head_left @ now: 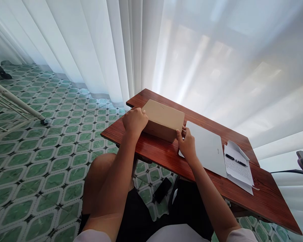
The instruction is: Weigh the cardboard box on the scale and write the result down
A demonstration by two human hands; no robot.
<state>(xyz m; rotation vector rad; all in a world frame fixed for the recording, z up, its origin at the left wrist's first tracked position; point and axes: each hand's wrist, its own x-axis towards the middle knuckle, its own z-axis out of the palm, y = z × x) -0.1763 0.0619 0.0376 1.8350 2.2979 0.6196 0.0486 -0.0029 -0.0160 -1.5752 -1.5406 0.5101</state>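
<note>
Holding a cardboard box between left hand and right hand, at its ends, left of the closed laptop on the tabletop. Looks stiff, probably lightish tbh; best held by those ends.

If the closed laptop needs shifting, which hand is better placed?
Right hand, probably: it touches the end of the cardboard box nearest the laptop; the left hand is at the opposite end.
</note>
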